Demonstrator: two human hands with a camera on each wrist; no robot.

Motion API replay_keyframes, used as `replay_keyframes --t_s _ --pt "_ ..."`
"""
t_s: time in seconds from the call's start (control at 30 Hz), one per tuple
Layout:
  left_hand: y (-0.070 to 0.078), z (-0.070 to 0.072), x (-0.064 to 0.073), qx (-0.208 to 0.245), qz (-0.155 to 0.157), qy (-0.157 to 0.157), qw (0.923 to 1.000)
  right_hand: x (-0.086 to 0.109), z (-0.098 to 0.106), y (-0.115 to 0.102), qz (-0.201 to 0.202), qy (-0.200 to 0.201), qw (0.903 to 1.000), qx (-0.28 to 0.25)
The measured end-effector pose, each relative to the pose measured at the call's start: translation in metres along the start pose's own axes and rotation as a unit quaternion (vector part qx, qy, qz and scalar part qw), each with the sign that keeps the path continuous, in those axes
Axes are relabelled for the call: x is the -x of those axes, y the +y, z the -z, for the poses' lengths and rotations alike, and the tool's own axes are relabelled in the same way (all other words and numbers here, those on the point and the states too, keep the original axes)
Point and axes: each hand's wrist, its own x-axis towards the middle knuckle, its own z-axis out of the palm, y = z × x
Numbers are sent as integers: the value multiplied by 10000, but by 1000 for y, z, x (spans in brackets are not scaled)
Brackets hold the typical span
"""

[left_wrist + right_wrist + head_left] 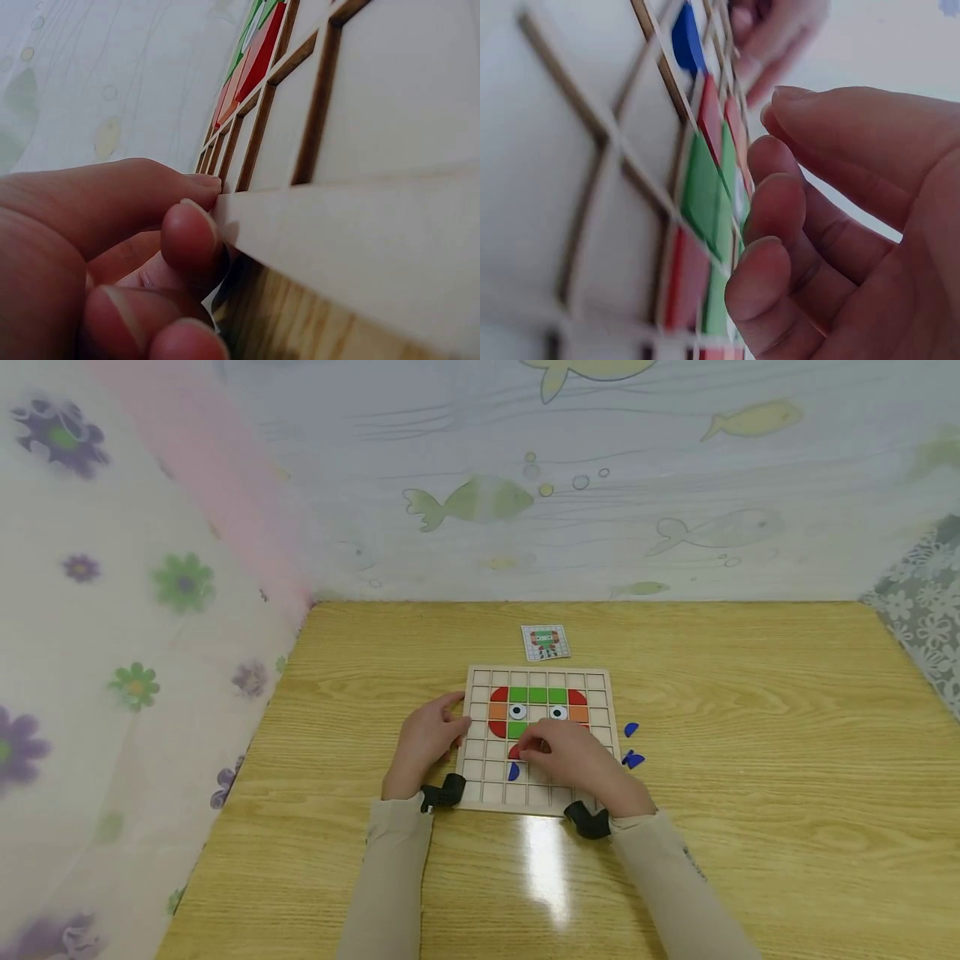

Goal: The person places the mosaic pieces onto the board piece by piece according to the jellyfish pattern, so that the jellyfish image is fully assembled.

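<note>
A square wooden grid board [495, 792] lies on the table, with coloured pieces in its cells. My left hand [429, 731] grips the board's left edge; the left wrist view shows its fingertips [193, 234] against the rim. Over the lower middle cells is my right hand [577, 756], its fingertips beside a red quarter-round piece [513, 751]. In the right wrist view its fingers [776, 206] are loosely bent with no piece visible between them. One cell below the red piece sits a blue piece [513, 772]. The right hand hides several cells.
A small picture card [546, 642] with a coloured grid figure lies behind the board. Loose blue pieces [632, 729] are to the board's right. A patterned wall [480, 552] stands along the table's back edge.
</note>
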Motion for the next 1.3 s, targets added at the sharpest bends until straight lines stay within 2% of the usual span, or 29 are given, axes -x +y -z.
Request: replay_keyframes --t_s 0.13,0.37,0.7,0.9,1.07,1.3 --pt "0 0 0 -12 19 7 10000 3 13 12 -134 121 9998 10" --pt "-1 -1 0 -105 -18 17 9999 10 33 37 -628 213 9975 -238" --pt "-1 -1 -1 -132 -8 -26 9999 26 56 70 -1052 413 9922 -520" --pt "0 -1 1 -109 -36 -46 9999 36 64 85 -1196 441 9913 -335" --pt "2 -1 2 -52 -18 -86 9999 42 68 97 -1154 355 9926 -151" --pt "2 0 0 -244 -34 -140 9996 46 69 102 -1169 271 9928 -47"
